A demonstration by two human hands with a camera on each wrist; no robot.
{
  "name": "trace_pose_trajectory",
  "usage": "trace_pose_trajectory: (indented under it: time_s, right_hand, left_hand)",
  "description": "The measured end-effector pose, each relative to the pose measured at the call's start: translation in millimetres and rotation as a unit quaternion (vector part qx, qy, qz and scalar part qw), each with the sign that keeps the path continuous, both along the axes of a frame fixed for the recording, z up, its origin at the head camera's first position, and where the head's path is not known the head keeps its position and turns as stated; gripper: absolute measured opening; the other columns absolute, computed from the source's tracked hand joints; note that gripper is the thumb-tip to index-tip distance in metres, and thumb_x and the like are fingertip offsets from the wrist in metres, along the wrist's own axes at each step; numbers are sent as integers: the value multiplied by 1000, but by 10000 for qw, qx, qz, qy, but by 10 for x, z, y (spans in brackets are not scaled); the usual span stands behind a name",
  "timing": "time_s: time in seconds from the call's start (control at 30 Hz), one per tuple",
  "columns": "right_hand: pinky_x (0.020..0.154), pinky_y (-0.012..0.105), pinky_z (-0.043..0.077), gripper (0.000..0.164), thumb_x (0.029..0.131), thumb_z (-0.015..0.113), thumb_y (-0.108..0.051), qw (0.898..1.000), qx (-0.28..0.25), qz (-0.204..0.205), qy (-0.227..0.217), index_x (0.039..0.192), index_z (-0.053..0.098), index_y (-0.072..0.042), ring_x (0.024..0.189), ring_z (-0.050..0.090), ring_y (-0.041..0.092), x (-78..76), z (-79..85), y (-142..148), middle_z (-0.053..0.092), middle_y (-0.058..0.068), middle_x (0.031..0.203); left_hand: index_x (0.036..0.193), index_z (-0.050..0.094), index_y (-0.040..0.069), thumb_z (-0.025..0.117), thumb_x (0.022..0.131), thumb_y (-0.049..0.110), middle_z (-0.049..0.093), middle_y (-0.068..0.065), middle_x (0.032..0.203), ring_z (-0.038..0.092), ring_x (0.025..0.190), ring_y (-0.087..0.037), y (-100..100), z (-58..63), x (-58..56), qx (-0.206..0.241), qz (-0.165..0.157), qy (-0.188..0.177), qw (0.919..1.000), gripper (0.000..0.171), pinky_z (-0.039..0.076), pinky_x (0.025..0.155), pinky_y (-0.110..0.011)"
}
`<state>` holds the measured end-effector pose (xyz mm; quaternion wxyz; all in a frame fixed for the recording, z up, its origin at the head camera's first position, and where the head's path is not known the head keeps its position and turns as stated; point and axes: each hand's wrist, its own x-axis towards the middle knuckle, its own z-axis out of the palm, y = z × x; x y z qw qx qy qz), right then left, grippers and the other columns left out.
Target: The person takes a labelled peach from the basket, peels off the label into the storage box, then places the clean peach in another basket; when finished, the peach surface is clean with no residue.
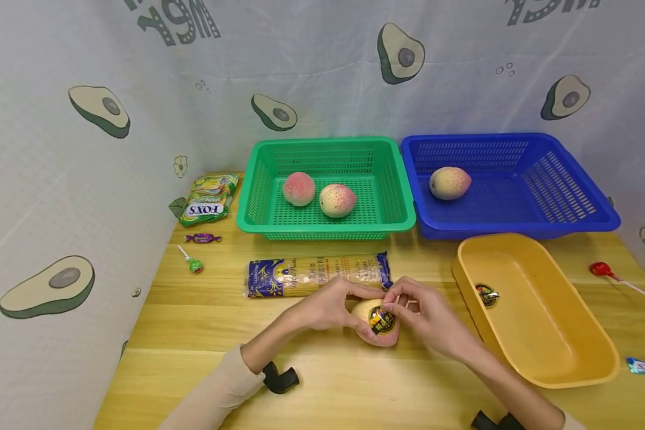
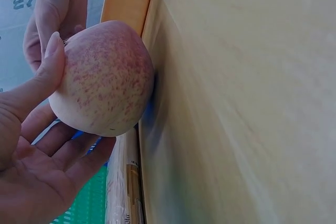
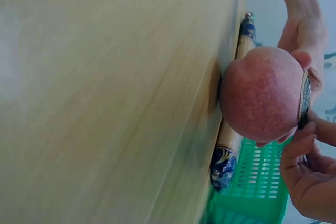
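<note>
My left hand (image 1: 330,306) holds a pale peach with a pink blush (image 1: 385,339) near the middle of the table, thumb on one side and fingers round the other. A round black and gold sticker (image 1: 381,320) lies on the peach's upper face. My right hand (image 1: 430,313) pinches the sticker's edge between thumb and fingertips. The left wrist view shows the speckled side of the peach (image 2: 105,80) above the left fingers. In the right wrist view the sticker (image 3: 305,95) appears edge-on, meeting the right fingertips (image 3: 307,132).
Behind the hands lies a spaghetti packet (image 1: 317,275). A green basket (image 1: 325,229) holds two peaches; a blue basket (image 1: 516,227) holds one. At right stands a yellow bin (image 1: 537,310) with a similar sticker (image 1: 486,295). Sweets lie on both sides, including a red lollipop (image 1: 602,269).
</note>
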<state>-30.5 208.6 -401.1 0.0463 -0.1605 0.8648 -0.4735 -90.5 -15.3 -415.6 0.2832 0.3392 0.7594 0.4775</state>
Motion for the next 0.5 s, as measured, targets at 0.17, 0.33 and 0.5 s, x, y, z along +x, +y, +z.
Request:
trace_pose_trajectory:
  time_s: [0.17, 0.33, 0.5]
  right_hand:
    - [64, 20, 57, 7, 94, 72, -4, 9993, 98, -99, 349, 93, 69, -10, 77, 58, -1, 34, 20, -25, 67, -2, 91]
    - [59, 18, 52, 16, 90, 76, -1, 9961, 241, -184, 824, 91, 68, -14, 73, 53, -2, 61, 35, -54, 64, -7, 86]
    - [58, 16, 48, 24, 88, 77, 3, 9886, 330, -263, 1446, 90, 68, -19, 71, 51, -4, 99, 115, -49, 63, -12, 86]
  left_hand:
    - [141, 65, 10, 90, 78, 9, 64, -7, 145, 60, 136, -21, 3, 12, -21, 40, -37, 36, 10000, 68, 49, 107, -18]
    - [140, 65, 10, 89, 79, 9, 64, -8, 145, 61, 134, -21, 7, 16, -44, -30, -105, 119, 9999, 66, 50, 103, -16]
    - [140, 65, 9, 88, 80, 7, 63, -8, 146, 60, 135, -22, 0, 17, -64, -76, -168, 135, 9997, 64, 51, 103, -17]
